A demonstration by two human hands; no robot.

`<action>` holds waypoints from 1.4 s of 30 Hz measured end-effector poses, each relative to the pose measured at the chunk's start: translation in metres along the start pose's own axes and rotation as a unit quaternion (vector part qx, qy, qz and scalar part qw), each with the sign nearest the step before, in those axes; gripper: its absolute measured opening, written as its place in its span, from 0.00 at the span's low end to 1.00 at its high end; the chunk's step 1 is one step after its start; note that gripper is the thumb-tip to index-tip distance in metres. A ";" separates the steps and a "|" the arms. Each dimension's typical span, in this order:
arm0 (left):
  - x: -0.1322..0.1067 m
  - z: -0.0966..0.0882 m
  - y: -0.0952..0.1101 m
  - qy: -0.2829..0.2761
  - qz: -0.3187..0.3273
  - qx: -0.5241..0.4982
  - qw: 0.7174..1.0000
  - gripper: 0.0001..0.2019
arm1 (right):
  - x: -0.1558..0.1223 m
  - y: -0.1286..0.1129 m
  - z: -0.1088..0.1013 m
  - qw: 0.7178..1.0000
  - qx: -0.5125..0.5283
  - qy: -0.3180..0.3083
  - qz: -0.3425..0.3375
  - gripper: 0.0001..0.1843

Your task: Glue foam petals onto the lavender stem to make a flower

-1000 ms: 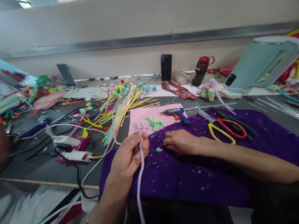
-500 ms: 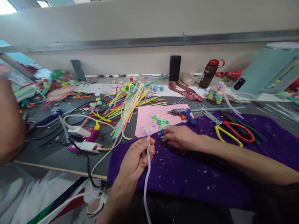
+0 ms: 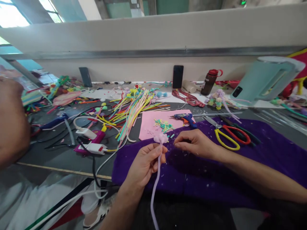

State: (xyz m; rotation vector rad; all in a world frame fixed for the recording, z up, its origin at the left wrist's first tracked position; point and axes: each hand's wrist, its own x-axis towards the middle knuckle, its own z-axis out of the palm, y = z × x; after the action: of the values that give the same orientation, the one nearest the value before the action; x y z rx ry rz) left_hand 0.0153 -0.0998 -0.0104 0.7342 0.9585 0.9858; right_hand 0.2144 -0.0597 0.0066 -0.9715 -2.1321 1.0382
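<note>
Pinched in my left hand [image 3: 148,161] is a lilac pipe-cleaner flower [image 3: 161,138], its petals up and its long stem [image 3: 154,191] hanging down past my wrist. To its right, my right hand [image 3: 195,143] hovers over the purple cloth [image 3: 182,179] with fingertips pressed together; anything between them is too small to make out. Just beyond my hands, small green and yellow cut pieces [image 3: 164,125] lie on a pink sheet [image 3: 147,121]. A blue glue gun [image 3: 188,118] rests across that sheet's right side.
Scissors [image 3: 227,139] with red and yellow handles lie at right. Loose pipe cleaners [image 3: 134,108] are heaped at centre left, near a magenta power strip [image 3: 97,137] with cables. A bottle [image 3: 209,83], phone [image 3: 177,76] and pale green kettle [image 3: 261,80] stand behind. Another person's arm [image 3: 13,127] is at far left.
My right hand has lifted away from the cut pieces and drawn slightly right. The flower in my left hand has moved a little right, with its petals now clearer. The view has tilted up.
</note>
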 end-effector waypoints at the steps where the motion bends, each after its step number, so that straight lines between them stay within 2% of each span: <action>1: -0.004 0.002 0.000 -0.005 0.003 0.010 1.000 0.09 | -0.004 -0.004 0.001 0.999 0.037 -0.002 0.015 0.07; 4: -0.019 0.010 0.003 -0.022 0.025 0.031 0.999 0.09 | -0.019 -0.015 0.004 0.993 0.111 -0.014 0.038 0.08; 8: -0.050 0.023 0.012 -0.031 0.098 0.038 0.994 0.08 | -0.045 -0.036 0.011 0.991 0.132 -0.003 0.026 0.06; 12: -0.086 0.036 0.026 0.018 0.219 0.046 0.975 0.06 | -0.075 -0.059 0.022 0.992 0.119 0.039 -0.009 0.06; 14: -0.100 0.040 0.032 0.053 0.291 0.062 0.953 0.06 | -0.090 -0.064 0.029 0.992 0.108 0.050 -0.037 0.07; 16: -0.109 0.040 0.036 0.065 0.334 0.091 0.936 0.06 | -0.104 -0.063 0.037 0.992 0.107 0.049 -0.050 0.08; 18: -0.113 0.041 0.037 0.040 0.323 0.134 0.936 0.07 | -0.116 -0.059 0.043 0.990 0.126 0.056 -0.042 0.08; 20: -0.113 0.043 0.032 -0.009 0.273 0.177 0.946 0.08 | -0.126 -0.053 0.048 0.985 0.154 0.073 -0.029 0.10; 22: -0.110 0.046 0.022 -0.047 0.226 0.194 0.953 0.09 | -0.133 -0.049 0.050 0.979 0.177 0.098 -0.018 0.10; 26: -0.100 0.052 -0.005 -0.074 0.176 0.208 0.959 0.10 | -0.136 -0.047 0.049 0.961 0.211 0.176 0.021 0.10; 29: -0.095 0.050 -0.019 -0.062 0.191 0.218 0.955 0.11 | -0.128 -0.049 0.050 0.947 0.252 0.194 0.034 0.14; 33: -0.096 0.043 -0.026 -0.027 0.251 0.286 0.924 0.10 | -0.115 -0.053 0.059 0.942 0.292 0.163 -0.007 0.22; 36: -0.099 0.042 -0.027 -0.018 0.273 0.320 0.907 0.09 | -0.111 -0.054 0.066 0.945 0.291 0.148 -0.024 0.24; 42: -0.100 0.050 -0.027 -0.043 0.255 0.314 0.914 0.09 | -0.112 -0.056 0.067 0.940 0.315 0.123 -0.047 0.22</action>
State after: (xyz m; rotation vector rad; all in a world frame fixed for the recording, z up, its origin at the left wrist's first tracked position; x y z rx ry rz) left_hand 0.0467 -0.2064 0.0184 1.6192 1.0360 1.0801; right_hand 0.2088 -0.2017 -0.0021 -0.6329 -1.4731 1.3493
